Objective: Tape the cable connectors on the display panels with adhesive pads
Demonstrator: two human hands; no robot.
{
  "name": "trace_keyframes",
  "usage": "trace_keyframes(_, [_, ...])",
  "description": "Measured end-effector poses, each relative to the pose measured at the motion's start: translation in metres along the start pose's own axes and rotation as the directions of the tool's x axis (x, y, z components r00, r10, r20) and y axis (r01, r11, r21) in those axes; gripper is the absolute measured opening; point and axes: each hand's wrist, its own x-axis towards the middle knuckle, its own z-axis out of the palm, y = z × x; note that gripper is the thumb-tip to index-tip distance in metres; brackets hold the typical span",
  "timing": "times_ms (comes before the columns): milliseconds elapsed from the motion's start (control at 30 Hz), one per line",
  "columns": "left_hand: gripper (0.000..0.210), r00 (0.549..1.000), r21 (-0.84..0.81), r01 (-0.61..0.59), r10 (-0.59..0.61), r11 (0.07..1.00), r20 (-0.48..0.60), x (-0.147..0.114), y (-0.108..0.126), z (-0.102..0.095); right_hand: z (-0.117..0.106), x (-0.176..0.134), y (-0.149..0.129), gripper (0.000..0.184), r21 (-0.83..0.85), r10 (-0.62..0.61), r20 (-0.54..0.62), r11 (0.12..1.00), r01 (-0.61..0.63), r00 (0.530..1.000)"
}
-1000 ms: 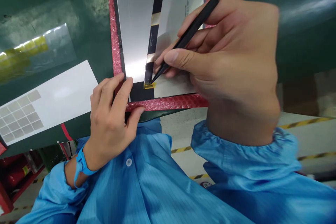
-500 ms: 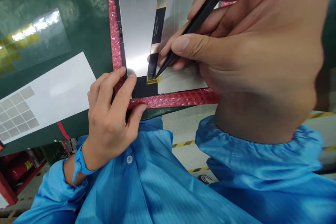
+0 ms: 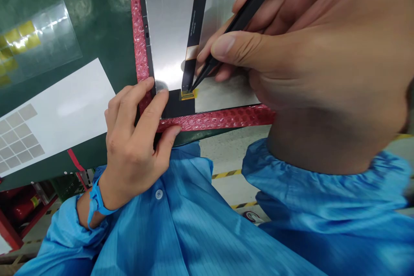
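Note:
A silver display panel (image 3: 170, 30) lies back side up on pink bubble wrap (image 3: 213, 119), with a dark flex cable (image 3: 193, 26) running along its back. Its near end has a small connector with yellow tape (image 3: 187, 95). My left hand (image 3: 136, 142) grips the panel's near left corner, fingertips on the panel's edge and thumb at the bubble wrap's front. My right hand (image 3: 291, 56) is closed around black tweezers (image 3: 249, 13), slanting down to the left. Their point is at the right side of the connector; whether it touches is too small to tell.
On the green table (image 3: 100, 21) to the left lie a white sheet with grey squares (image 3: 74, 103) and a clear film with yellow pieces (image 3: 42, 43). A red strip (image 3: 75, 160) hangs at the front edge. Below left is a red cylinder (image 3: 22, 207).
The view has shifted slightly, so the panel and table items sit a little higher in the picture. Both hands keep their places, with the tweezers' point still beside the connector.

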Motion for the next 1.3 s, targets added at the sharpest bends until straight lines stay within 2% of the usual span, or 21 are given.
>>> trace_keyframes(233, [0.043,1.000,-0.009,-0.012,0.012,1.000,-0.010,0.000,0.001,0.000,-0.004,0.000,0.001,0.044,-0.003,0.008,0.019,1.000,-0.008,1.000])
trace_keyframes(400, [0.043,1.000,0.011,0.014,-0.014,1.000,0.026,0.000,0.002,-0.002,-0.003,0.000,0.004,0.039,-0.021,-0.022,0.015,1.000,0.023,1.000])
trace_keyframes(667, [0.038,0.998,0.070,-0.044,0.041,0.997,0.049,0.000,0.002,-0.004,-0.001,-0.001,0.000,0.043,-0.058,-0.009,0.000,0.998,0.009,1.000])
trace_keyframes(933, [0.041,0.995,0.043,-0.040,0.035,0.998,0.093,0.004,0.003,-0.004,-0.002,0.000,0.001,0.038,-0.033,-0.017,0.014,0.999,0.018,1.000])
trace_keyframes(1133, [0.041,0.995,0.102,-0.025,0.015,0.994,0.096,0.006,0.005,0.000,-0.004,-0.004,0.004,0.038,-0.076,-0.045,0.001,0.996,0.045,0.999])
trace_keyframes(1300, [0.045,0.989,0.136,-0.021,0.001,0.991,0.148,0.007,0.008,-0.003,-0.003,-0.009,0.013,0.029,0.037,-0.137,-0.105,0.989,0.141,0.985])
